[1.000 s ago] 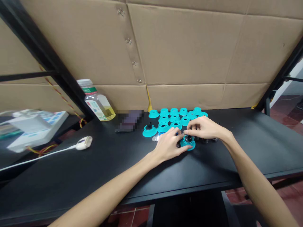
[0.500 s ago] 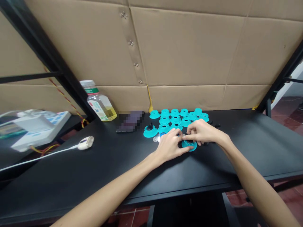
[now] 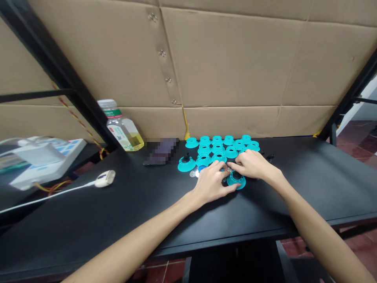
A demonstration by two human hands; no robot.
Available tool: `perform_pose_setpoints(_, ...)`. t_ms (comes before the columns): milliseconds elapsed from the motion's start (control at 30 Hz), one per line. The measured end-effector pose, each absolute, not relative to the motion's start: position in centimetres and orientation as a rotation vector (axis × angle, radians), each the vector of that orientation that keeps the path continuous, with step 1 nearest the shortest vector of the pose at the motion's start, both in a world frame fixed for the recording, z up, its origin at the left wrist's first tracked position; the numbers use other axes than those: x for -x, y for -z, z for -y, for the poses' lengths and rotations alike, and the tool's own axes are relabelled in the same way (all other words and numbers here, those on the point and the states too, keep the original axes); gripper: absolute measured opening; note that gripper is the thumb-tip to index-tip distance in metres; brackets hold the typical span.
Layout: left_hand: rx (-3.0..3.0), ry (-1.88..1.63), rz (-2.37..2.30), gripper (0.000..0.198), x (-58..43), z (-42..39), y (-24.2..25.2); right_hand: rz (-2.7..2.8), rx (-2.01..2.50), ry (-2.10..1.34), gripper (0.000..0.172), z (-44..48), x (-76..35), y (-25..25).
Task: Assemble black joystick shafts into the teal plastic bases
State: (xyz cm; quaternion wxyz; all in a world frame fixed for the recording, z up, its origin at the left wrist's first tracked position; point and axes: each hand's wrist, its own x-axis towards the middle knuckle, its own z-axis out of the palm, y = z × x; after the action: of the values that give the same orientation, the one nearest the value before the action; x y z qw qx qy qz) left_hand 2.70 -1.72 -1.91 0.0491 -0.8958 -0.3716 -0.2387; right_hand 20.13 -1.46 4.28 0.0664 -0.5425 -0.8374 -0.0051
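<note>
My left hand (image 3: 212,181) rests on the black tabletop, its thumb at the front edge of a teal flanged ring (image 3: 240,184) with a black centre, and its fingers curled at the ring's far left side. Just beyond that ring, my right hand (image 3: 250,165) has its fingers bent together; a small clear, shiny bit (image 3: 229,170) shows at their tips, too small to name. A blue round piece (image 3: 202,168) and clear discs (image 3: 193,173) lie partly hidden behind my left hand. Off to the left sits another teal ring (image 3: 186,164) with a black knob standing in it.
Several teal rings (image 3: 204,159) stand in rows behind my hands. Small black parts (image 3: 269,157) lie right of them. At the left are a dark phone (image 3: 161,151), a bottle of yellow liquid (image 3: 125,133), a white cable plug (image 3: 105,179) and a power strip (image 3: 50,163). Cardboard (image 3: 235,59) forms the back wall.
My right hand has drawn back slightly from over the ring, so more of its black centre shows. My left hand keeps nearly the same place at the ring.
</note>
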Motion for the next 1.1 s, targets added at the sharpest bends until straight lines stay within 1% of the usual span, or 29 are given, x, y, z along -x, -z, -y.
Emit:
perform_pose_setpoints(267,2.731,0.744,1.167,0.048,-2.9,2.0,2.0,2.496,1.751,0.074,0.061,1.6,-20.1,-4.3)
perform_pose_setpoints(400,2.725,0.743,1.18,0.048,-2.9,2.0,1.9,2.426,1.751,0.131,0.061,1.7,-20.4,-4.9)
perform_pose_setpoints(500,2.711,0.742,1.2,0.049,-2.9,2.0,1.9,2.322,1.647,0.132,0.053,1.7,-21.1,-5.6)
perform_pose_setpoints(633,2.706,0.743,1.215,0.05,-2.8,2.0,1.8,2.36,1.439,-0.213,0.024,1.5,-22.0,-5.8)
perform_pose_setpoints(733,2.7,0.763,1.216,0.05,-2.8,2.0,1.8,2.443,1.361,-0.416,0.014,1.3,-22.1,-5.5)
perform_pose_setpoints(800,2.696,0.779,1.215,0.05,-2.8,2.0,1.8,2.459,1.367,-0.434,0.01,1.4,-22.0,-5.3)
perform_pose_setpoints(900,2.697,0.797,1.207,0.049,-2.8,2.0,1.8,2.445,1.438,-0.373,0.006,1.5,-22.0,-5.4)
perform_pose_setpoints(1000,2.698,0.803,1.2,0.049,-2.8,2.1,1.8,2.444,1.473,-0.324,0.009,1.5,-22.0,-5.4)
perform_pose_setpoints(1100,2.684,0.818,1.197,0.048,-2.8,2.0,1.8,2.485,1.463,-0.367,0.014,1.4,-22.1,-5.3)
